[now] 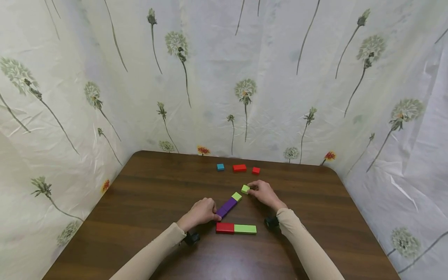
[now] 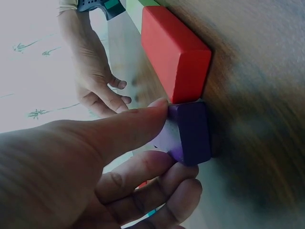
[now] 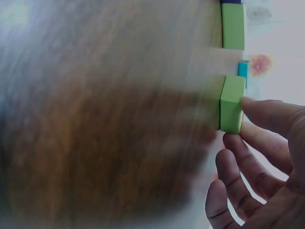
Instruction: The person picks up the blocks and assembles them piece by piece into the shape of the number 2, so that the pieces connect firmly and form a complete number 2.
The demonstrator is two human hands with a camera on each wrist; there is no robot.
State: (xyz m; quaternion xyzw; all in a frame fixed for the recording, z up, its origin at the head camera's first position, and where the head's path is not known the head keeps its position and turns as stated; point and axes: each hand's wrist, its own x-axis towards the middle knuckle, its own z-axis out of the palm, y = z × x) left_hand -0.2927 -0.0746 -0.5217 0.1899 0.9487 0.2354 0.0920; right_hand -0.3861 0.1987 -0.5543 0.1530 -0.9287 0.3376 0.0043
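My left hand (image 1: 201,213) pinches the near end of a slanted purple row (image 1: 228,206) between thumb and fingers. In the left wrist view, the purple block (image 2: 194,133) stands at the corner of a red block (image 2: 174,57). A small green block (image 1: 237,196) adjoins the purple row's far end. Beyond it, across a short gap, my right hand (image 1: 265,193) pinches another small green block (image 1: 245,189) by thumb and fingertip. Nearer me, a red block (image 1: 224,228) and a longer green block (image 1: 245,229) lie end to end.
Toward the back of the brown wooden table (image 1: 168,182) lie a small blue block (image 1: 220,167), a longer red block (image 1: 239,168) and a small red block (image 1: 256,170). A curtain (image 1: 210,128) with dandelion prints hangs behind the table and along its sides.
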